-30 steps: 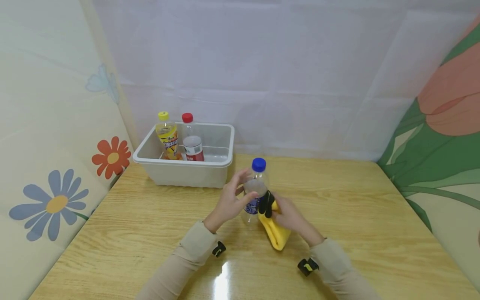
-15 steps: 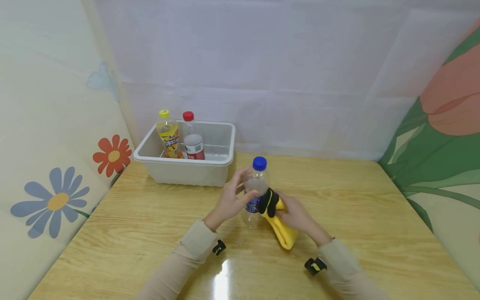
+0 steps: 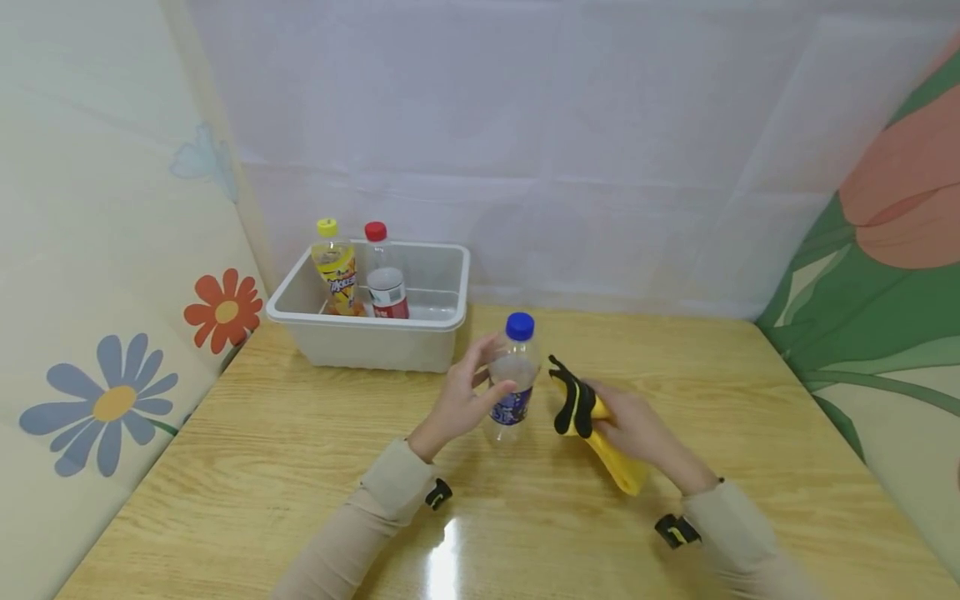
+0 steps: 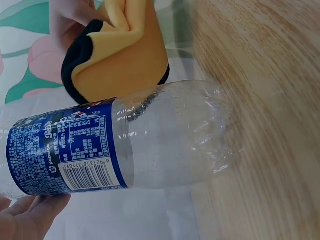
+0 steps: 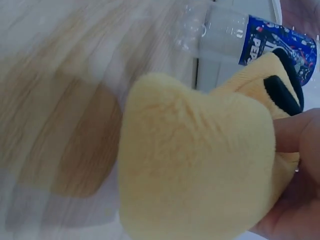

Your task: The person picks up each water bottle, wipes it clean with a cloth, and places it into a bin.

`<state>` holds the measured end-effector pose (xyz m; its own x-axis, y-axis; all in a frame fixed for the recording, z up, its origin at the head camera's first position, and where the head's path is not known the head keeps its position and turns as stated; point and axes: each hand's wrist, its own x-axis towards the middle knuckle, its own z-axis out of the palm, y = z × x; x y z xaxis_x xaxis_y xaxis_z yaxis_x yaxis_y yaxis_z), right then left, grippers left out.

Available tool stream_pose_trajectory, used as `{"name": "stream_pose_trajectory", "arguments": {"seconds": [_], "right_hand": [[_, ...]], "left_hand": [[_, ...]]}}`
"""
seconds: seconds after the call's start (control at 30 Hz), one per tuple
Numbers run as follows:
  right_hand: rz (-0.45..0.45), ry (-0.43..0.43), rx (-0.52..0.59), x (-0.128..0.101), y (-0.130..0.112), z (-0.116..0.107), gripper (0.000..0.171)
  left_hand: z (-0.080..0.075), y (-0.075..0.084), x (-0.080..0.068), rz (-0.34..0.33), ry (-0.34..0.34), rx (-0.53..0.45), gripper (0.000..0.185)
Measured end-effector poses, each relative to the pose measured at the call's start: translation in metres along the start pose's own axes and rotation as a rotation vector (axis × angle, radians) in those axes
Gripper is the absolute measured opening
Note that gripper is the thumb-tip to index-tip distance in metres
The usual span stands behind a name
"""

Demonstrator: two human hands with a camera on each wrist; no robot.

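Observation:
My left hand (image 3: 459, 398) holds a clear plastic bottle (image 3: 513, 403) with a blue cap and a blue Pepsi label, upright on the wooden table. Thumb and fingers wrap its sides. To the right, my right hand (image 3: 636, 423) grips a folded yellow cloth (image 3: 617, 460) with black edging, and a gap shows between cloth and bottle in the head view. Seen from the left wrist, the bottle's barcode side (image 4: 87, 172) faces the camera, with the yellow cloth (image 4: 120, 67) beyond it. In the right wrist view the fuzzy cloth (image 5: 195, 160) covers much of the middle.
A pale grey plastic bin (image 3: 378, 346) stands at the back left of the table (image 3: 300, 467). Inside it are a yellow-capped bottle (image 3: 339, 279) and a red-capped bottle (image 3: 387, 287). A white sheet (image 3: 600, 150) hangs behind, with flower-patterned panels at both sides.
My right hand has drawn the yellow cloth away from the bottle, to the right. The left hand and bottle have stayed in place.

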<state>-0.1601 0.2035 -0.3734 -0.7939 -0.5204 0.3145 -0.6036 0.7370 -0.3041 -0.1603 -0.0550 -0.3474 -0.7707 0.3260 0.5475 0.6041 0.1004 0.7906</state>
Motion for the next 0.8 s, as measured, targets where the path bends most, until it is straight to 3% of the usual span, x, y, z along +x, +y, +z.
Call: {"name": "stream_pose_trajectory", "arguments": {"seconds": [0.3,0.57,0.8], "right_hand": [[0.012,-0.159,-0.07,-0.008,0.009,-0.006,0.048],[0.001,-0.192,-0.05,-0.013,0.017,0.008,0.055],[0.075,-0.26,-0.065,-0.013,0.018,0.01,0.058]], "left_hand": [[0.001,-0.001,0.0,0.001,0.004,-0.008,0.058],[0.007,-0.032,0.0,0.017,0.022,-0.01,0.06],[0.007,-0.023,0.001,-0.006,0.008,0.001,0.061]]}}
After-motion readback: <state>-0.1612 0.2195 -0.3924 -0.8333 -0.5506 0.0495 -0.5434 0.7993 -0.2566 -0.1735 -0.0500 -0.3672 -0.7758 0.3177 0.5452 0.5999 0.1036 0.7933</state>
